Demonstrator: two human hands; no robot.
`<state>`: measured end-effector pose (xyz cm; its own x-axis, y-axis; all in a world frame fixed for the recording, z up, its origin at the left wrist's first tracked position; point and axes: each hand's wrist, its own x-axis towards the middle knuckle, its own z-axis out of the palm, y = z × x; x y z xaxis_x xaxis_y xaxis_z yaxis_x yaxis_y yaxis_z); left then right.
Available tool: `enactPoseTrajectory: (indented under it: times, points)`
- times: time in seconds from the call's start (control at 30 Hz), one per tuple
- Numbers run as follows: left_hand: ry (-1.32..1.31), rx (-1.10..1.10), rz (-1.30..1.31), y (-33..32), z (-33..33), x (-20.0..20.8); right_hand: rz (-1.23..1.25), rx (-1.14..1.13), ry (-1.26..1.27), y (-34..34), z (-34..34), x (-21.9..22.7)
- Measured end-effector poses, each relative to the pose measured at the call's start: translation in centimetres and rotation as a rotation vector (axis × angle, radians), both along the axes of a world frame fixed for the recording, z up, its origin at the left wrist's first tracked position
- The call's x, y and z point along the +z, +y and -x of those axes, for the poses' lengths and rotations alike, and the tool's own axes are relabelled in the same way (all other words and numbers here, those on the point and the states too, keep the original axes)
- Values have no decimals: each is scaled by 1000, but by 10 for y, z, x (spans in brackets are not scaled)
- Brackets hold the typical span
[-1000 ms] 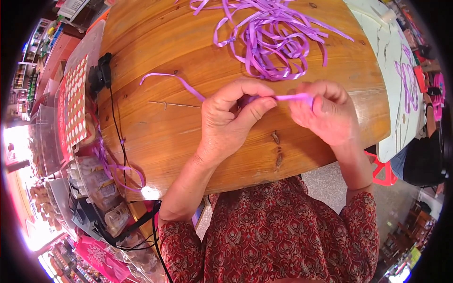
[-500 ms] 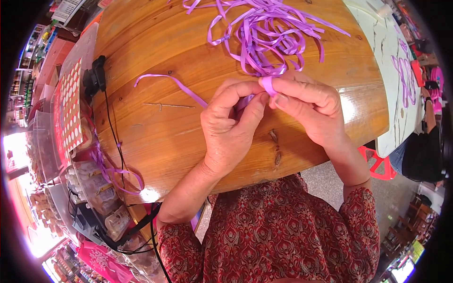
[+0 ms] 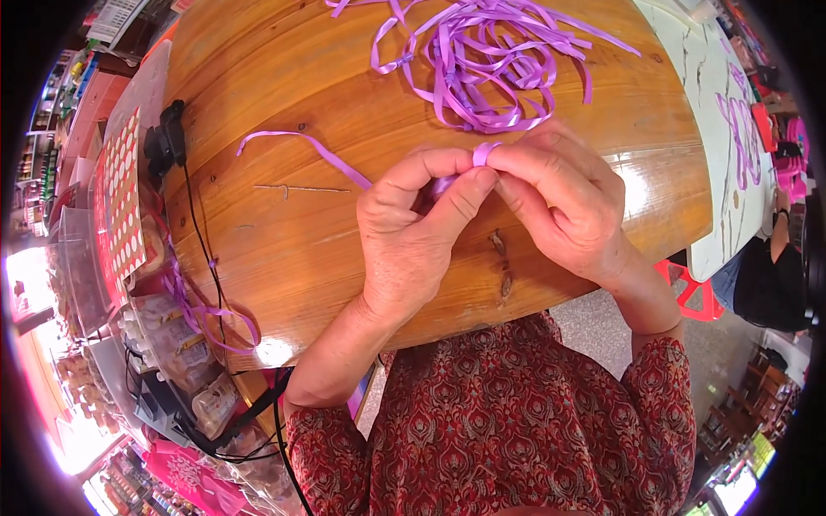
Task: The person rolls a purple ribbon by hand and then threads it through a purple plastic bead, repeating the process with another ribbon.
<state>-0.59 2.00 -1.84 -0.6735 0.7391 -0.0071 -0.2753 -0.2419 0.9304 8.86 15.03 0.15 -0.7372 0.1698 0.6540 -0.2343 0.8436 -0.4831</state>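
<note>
Both my hands meet over the middle of the wooden table, pinching one purple ribbon. My left hand is closed, thumb against forefinger, and the ribbon's loose tail trails out of it to the left across the wood. Between the fingertips a small bend of the ribbon shows. My right hand is closed on that bend, forefinger and thumb near the left thumb tip. The other fingers of both hands hide the rest of the ribbon. Beyond the hands lies a tangled heap of purple ribbons.
A thin needle-like rod with a small hook lies left of my hands. Near the table's left edge are a black plug with a cable, a dotted sheet and more purple ribbon. A red stool stands at the right.
The ribbon bend between my fingertips looks smaller, and my right forefinger now covers more of it. My right hand has turned slightly. The view has shifted a little.
</note>
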Motion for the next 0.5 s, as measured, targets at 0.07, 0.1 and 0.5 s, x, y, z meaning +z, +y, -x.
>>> enactPoseTrajectory:
  times: [0.07, 0.1, 0.5]
  points:
    - [14, 3, 9, -2, 0, 1, 106, -10, -111, 0, -3, 2]
    - [-62, -12, -6, -2, -1, 4, 107, -12, -113, 0, -4, 2]
    - [-249, -94, 100, -2, 10, 8, 70, 30, -202, 8, 0, 4]
